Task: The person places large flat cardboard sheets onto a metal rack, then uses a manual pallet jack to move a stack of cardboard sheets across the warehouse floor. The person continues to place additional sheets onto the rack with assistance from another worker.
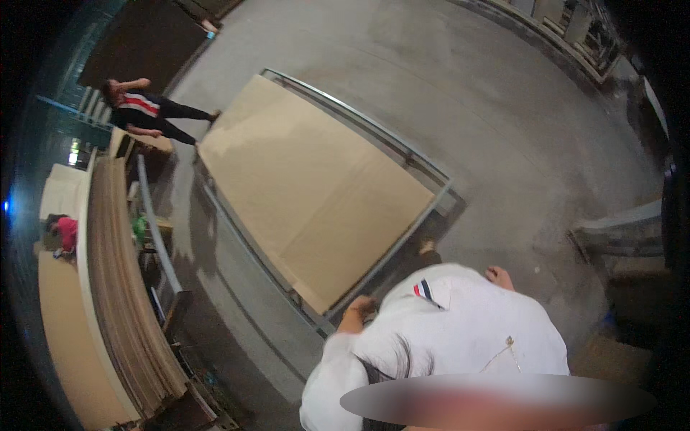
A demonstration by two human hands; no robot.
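Note:
A large tan board (309, 179) lies flat on a low metal frame (449, 188) in front of me. My left hand (361, 307) is beside the frame's near corner, close to the board's near edge. Its fingers look bent, but they are too small and partly hidden to show whether they touch the rail or hold anything. Well to the right of the frame, my right hand (499, 276) is held low by my side, apart from the board. My white shirt hides part of it, and nothing is seen in it.
At the far left a person (147, 111) in dark clothes stands by the frame's far end. A tall stack of boards (118, 280) fills the left side, with another person (67, 233) in red behind it. Grey concrete floor (503, 136) runs along the right; machinery (625, 230) stands farther right.

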